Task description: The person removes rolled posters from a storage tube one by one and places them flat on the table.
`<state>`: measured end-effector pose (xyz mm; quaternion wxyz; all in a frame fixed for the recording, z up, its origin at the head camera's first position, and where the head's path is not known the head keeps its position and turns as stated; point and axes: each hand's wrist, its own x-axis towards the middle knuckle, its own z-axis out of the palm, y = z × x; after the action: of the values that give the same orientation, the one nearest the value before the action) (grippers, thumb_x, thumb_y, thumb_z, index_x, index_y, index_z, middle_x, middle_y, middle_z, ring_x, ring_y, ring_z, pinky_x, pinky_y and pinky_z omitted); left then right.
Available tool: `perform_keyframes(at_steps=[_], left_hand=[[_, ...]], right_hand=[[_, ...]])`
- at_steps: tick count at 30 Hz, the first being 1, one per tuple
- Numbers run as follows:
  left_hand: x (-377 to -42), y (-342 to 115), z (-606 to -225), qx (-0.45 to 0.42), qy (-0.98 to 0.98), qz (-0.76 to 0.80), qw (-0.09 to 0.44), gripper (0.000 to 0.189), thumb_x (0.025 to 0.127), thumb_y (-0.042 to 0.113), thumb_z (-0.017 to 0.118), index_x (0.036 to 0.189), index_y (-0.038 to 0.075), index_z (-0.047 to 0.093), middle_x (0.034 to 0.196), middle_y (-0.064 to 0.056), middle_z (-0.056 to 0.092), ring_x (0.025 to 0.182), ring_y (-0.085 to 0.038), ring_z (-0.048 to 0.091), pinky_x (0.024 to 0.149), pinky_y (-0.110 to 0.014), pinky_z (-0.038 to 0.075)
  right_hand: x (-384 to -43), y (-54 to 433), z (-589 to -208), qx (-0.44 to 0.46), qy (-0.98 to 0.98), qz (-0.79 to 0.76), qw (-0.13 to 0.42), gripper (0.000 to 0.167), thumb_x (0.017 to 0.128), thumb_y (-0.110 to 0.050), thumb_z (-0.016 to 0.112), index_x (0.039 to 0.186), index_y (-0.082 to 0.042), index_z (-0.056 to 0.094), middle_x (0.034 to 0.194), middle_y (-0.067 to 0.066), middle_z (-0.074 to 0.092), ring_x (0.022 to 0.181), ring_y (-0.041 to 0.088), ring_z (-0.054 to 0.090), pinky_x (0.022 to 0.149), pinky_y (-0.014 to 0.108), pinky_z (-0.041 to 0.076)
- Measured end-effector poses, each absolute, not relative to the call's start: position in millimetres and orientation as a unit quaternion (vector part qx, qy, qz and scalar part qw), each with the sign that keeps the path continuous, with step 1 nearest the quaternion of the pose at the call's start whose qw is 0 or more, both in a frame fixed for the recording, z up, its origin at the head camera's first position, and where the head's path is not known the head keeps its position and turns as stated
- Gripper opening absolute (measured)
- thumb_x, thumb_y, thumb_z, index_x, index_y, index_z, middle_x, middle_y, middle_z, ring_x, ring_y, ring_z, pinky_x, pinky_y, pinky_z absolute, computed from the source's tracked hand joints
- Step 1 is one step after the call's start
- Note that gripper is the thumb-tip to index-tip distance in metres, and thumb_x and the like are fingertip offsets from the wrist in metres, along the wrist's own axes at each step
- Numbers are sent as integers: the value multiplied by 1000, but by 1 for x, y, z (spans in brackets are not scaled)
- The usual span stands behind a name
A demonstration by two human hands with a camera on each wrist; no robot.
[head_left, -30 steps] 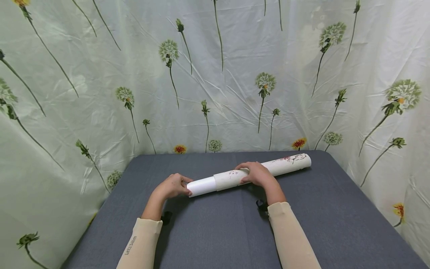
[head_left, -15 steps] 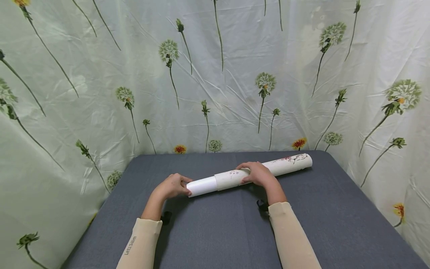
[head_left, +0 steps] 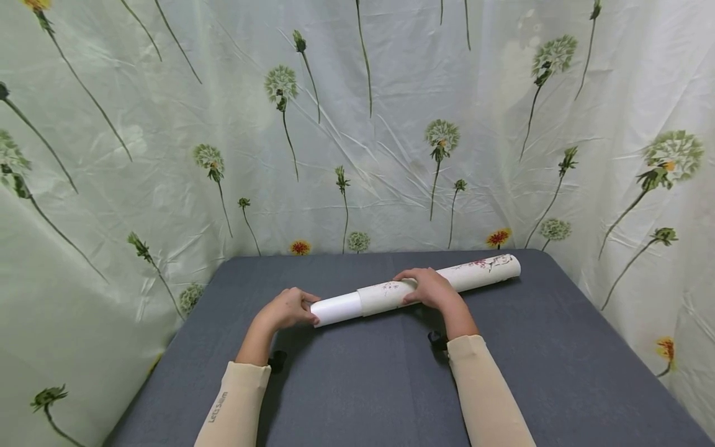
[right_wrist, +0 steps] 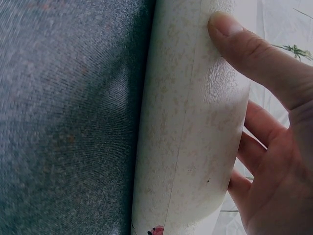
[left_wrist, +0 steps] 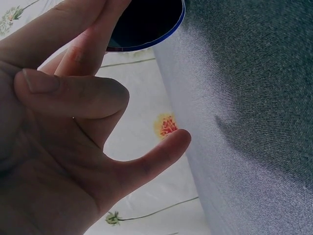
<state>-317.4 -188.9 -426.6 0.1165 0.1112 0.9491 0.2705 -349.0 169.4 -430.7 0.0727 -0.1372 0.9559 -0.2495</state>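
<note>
A narrow plain white tube (head_left: 337,310) emerges from the left end of a wider cream tube (head_left: 462,279) printed with red blossoms and dark branches. My left hand (head_left: 286,308) pinches the narrow tube's free end between thumb and fingertips. In the left wrist view, the tube's dark round opening (left_wrist: 146,22) with a blue rim shows above the bent fingers, and one finger sticks out away from it. My right hand (head_left: 429,290) grips the wider tube near its middle, thumb on the near side (right_wrist: 230,34) and fingers round the far side.
The tubes lie slantwise over a table with a dark grey cloth (head_left: 346,385), the right end farther back. A pale curtain (head_left: 380,149) printed with dandelions hangs behind and beside the table. Cream sleeves (head_left: 237,403) cover both forearms, and dark wrist straps show below the hands.
The right hand and the wider tube have shifted very slightly to the right. The left hand keeps its place on the narrow tube's end.
</note>
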Motion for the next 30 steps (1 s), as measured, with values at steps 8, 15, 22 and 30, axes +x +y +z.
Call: perform_keyframes(at_steps=[8, 15, 22, 30], left_hand=[[-319, -189, -424, 108, 949, 273, 114, 54, 85, 15, 90, 136, 7, 74, 97, -6, 82, 86, -13, 70, 81, -35, 57], [-317, -191, -426, 111, 949, 272, 113, 53, 85, 14, 89, 135, 6, 74, 98, -7, 82, 85, -13, 70, 79, -35, 56], [-317, -191, -427, 112, 948, 275, 114, 54, 85, 12, 89, 135, 5, 73, 99, -8, 82, 86, -13, 72, 80, -36, 57], [-317, -191, -426, 108, 950, 269, 113, 54, 84, 13, 89, 135, 6, 74, 98, -7, 82, 86, -14, 71, 80, -36, 57]], right_hand=[[-351, 170, -428, -137, 957, -245, 70, 55, 89, -24, 87, 141, -28, 70, 161, 15, 53, 159, 54, 24, 124, 67, 28], [-350, 170, -429, -133, 957, -247, 76, 54, 90, -23, 87, 141, -28, 70, 162, 15, 52, 159, 55, 23, 122, 69, 30], [-349, 170, -429, -137, 957, -244, 75, 54, 90, -23, 86, 142, -27, 69, 162, 16, 53, 158, 55, 24, 123, 69, 29], [-350, 172, -430, -137, 955, -251, 76, 55, 90, -23, 87, 142, -28, 69, 162, 15, 52, 159, 55, 23, 123, 69, 29]])
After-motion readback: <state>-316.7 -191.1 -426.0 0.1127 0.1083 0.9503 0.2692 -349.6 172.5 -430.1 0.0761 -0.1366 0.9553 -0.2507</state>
